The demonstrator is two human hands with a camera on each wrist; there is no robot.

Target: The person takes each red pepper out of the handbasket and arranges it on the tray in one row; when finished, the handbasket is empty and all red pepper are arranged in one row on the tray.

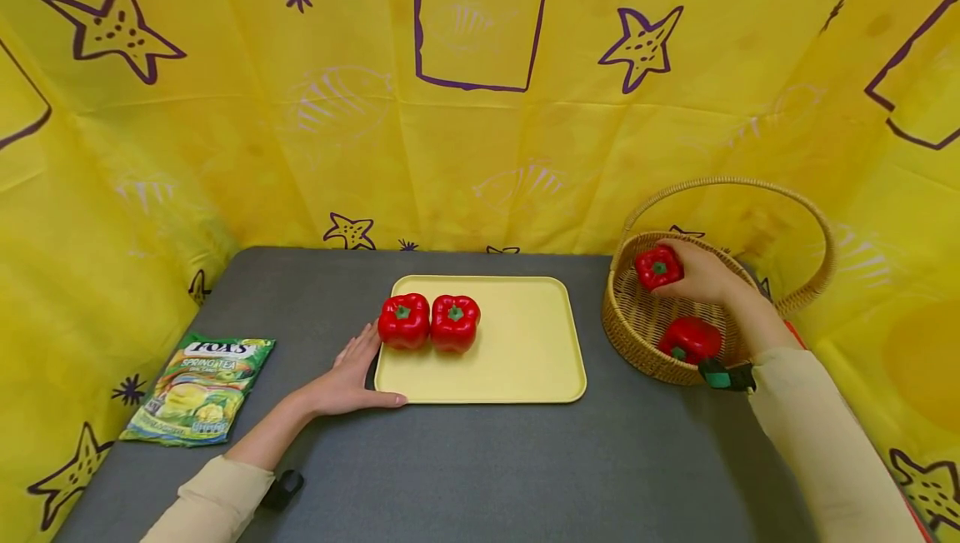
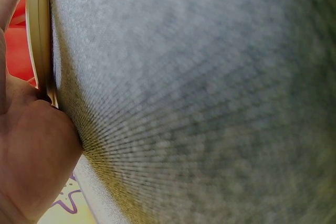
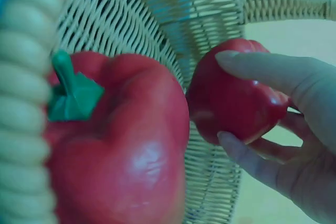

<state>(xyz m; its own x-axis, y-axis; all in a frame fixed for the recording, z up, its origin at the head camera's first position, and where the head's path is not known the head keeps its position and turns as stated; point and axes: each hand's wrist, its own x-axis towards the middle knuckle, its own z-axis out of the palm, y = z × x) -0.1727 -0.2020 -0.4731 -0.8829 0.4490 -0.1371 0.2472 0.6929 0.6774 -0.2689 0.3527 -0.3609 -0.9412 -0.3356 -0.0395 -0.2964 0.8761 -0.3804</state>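
Note:
Two red bell peppers stand side by side, green stems up, on the left part of a pale yellow tray. My left hand rests at the tray's left edge, fingers extended along it and thumb stretched along the front edge. The left wrist view shows that hand against the tray rim. Inside the wicker basket at the right, my right hand grips a red bell pepper between thumb and fingers. Another red bell pepper lies tilted in the basket, nearer the front.
A green candy bag lies on the grey table at the left. The basket's tall handle arches above the right hand. Yellow patterned cloth hangs behind the table and at both sides.

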